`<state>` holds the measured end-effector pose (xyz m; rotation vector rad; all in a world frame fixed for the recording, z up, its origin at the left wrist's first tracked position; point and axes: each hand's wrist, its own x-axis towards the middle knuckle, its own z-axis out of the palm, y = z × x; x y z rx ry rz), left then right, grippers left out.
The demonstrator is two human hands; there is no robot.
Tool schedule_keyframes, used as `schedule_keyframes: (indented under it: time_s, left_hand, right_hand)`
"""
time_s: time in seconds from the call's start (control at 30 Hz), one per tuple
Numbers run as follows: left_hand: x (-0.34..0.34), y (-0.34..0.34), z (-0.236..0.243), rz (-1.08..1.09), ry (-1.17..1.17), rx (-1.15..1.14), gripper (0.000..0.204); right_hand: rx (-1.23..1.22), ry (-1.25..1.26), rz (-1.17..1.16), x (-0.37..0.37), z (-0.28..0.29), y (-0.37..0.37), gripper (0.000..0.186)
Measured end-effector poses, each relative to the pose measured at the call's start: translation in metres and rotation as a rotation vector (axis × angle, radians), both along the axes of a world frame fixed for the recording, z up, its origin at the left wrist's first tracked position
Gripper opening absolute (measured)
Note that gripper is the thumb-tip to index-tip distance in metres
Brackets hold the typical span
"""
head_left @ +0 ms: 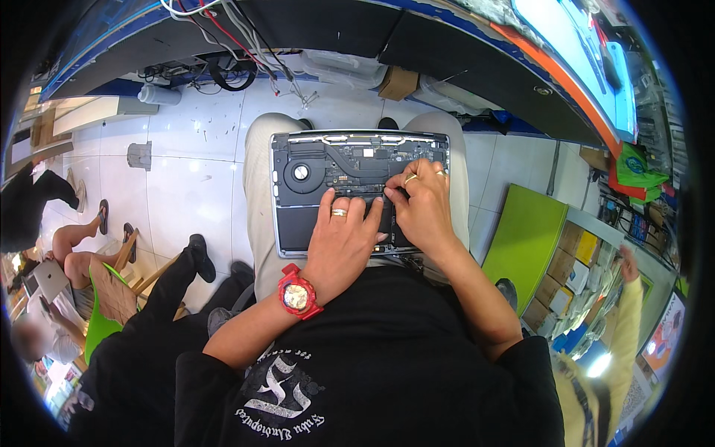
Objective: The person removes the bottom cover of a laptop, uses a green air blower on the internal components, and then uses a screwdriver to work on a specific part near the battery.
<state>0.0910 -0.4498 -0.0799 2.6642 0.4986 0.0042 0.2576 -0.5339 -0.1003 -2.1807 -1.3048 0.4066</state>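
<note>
The writing nearest me is white, gothic-style lettering (279, 398) on the black shirt (402, 350); at the right edge I also catch a poster (665, 335) with large letters. The laptop (361, 176) lies across the person's thighs, its underside uncovered: silver rim, dark circuit board along the far half, 1 round fan (301, 172) at upper left, black battery blocks (296, 228) nearer the body. I have the left hand (339, 242) palm down on it, fingers (325, 205) spread. The right hand (423, 208) has its fingers drawn in over the board, right of centre; I cannot tell whether they grip anything small. A red watch (296, 296) circles the left wrist.
</note>
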Motion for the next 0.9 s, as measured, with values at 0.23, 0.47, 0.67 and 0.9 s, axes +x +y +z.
schedule_keyframes:
  time_s: [0.23, 0.47, 0.67, 0.9]
  left_hand:
    - [0.001, 0.000, 0.001, 0.004, -0.021, 0.009, 0.054]
    - [0.001, -0.001, -0.002, 0.000, 0.025, 0.004, 0.056]
    - [0.010, -0.002, 0.001, -0.004, 0.010, 0.015, 0.060]
    - [0.013, -0.004, -0.003, -0.001, 0.041, 0.051, 0.064]
  right_hand:
    - [0.007, -0.012, 0.001, 0.001, 0.000, 0.001, 0.010]
    - [0.024, -0.010, -0.015, 0.001, 0.000, -0.001, 0.010]
    - [0.101, 0.001, -0.083, 0.009, 0.006, -0.010, 0.009]
    - [0.115, -0.017, -0.124, 0.017, 0.012, -0.022, 0.009]
